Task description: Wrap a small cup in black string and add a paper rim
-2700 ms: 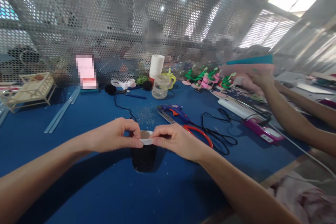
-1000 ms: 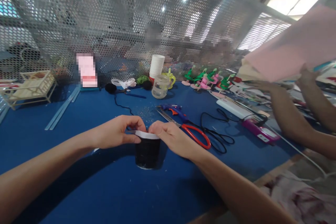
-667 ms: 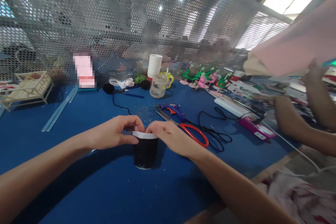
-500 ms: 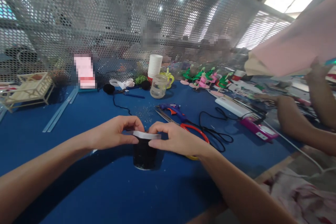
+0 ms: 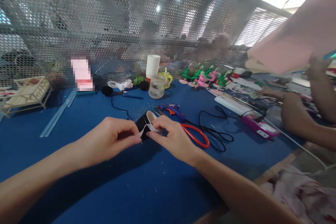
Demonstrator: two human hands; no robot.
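- Head cam: black cup [image 5: 143, 122] is tipped off upright between my two hands, mouth pointing away from me, over the front middle of the blue table [image 5: 78, 182]. Can't tell if it touches the table or is lifted clear.
- Left hand [image 5: 111, 143]: closed in a pinch, thumb against forefinger, on the free end of a white strip [image 5: 141, 132]. Other fingers are curled in. It may also prop the cup's side, but that contact is hidden behind the fingers.
- Right hand [image 5: 174, 139]: thumb and forefinger closed on the cup at its rim, right where the strip meets it. The remaining fingers are loosely bent, with nothing else in them.
- My read: tipping the cup turns the rim band toward me, and the two pinches keep the strip taut against the wall.
- Scissors [image 5: 195, 134] with red handles lie just right of my right hand, with the glue gun [image 5: 170, 107] just behind it. Probably parked there to stay within reach.
- Black cable [image 5: 217, 133] loops right of the scissors, apart from the cup.
- Further back: clear jar [image 5: 156, 86] and a stack of white cups [image 5: 152, 65], near the mesh screen [image 5: 105, 24].
- Right edge: a co-worker's arms [image 5: 296, 120] with a pink sheet [image 5: 296, 38] held up, well apart from my hands.
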